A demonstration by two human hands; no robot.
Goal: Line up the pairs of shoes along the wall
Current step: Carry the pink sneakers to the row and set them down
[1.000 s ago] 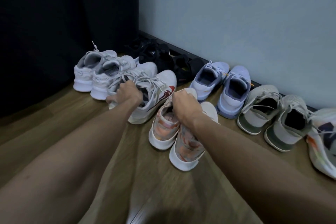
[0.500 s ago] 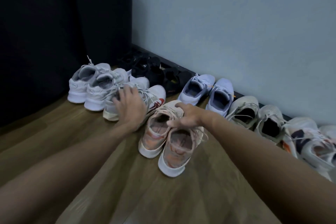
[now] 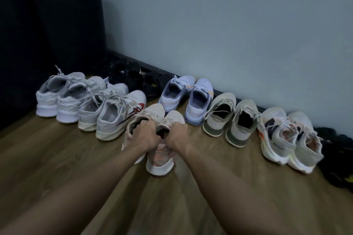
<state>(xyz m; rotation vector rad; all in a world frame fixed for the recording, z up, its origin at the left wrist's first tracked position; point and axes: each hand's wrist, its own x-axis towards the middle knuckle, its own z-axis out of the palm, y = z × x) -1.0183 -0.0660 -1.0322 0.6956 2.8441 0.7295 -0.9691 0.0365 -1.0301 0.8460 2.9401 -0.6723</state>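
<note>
A pair of pale pink sneakers (image 3: 161, 160) sits on the wooden floor, out in front of the row of shoes. My left hand (image 3: 145, 135) grips the collar of the left pink sneaker (image 3: 152, 113). My right hand (image 3: 176, 136) grips the collar of the right one. Along the wall (image 3: 229, 34) stand a lilac pair (image 3: 188, 99), a beige and green pair (image 3: 229, 118) and a white pair with dark letters (image 3: 286, 137). To the left sit a white pair with a red logo (image 3: 114, 114) and a plain white pair (image 3: 63, 99).
Black shoes (image 3: 131, 80) lie against the dark baseboard behind the white pairs. More dark shoes (image 3: 338, 158) lie at the far right. A dark curtain or panel (image 3: 47, 25) closes the left corner. Wooden floor (image 3: 47, 158) spreads in front of the row.
My left hand left the white shoe with the red logo and took hold of the left pink sneaker. The right hand now grips the right pink sneaker's collar. The view has shifted.
</note>
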